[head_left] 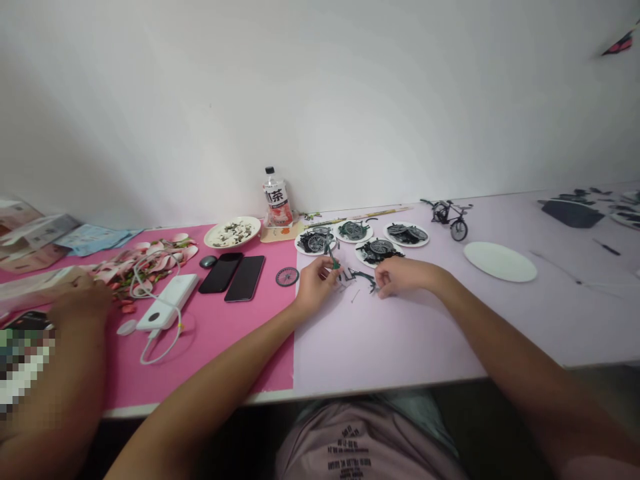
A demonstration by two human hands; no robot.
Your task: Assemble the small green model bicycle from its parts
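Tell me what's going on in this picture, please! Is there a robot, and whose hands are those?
No robot here! A person wears a camera on their head, looking forward and down, so you see about what they see. The two bare hands in the middle are theirs. The left hand holds a thin green part. The right hand is beside another dark green piece; I can't tell if it's gripping it.

On the table, small white plates hold dark parts, with wheels among them. One loose wheel lies nearby, and a little bicycle stands at the back. To the left are two phones and a bottle. The hand at far left belongs to someone else.
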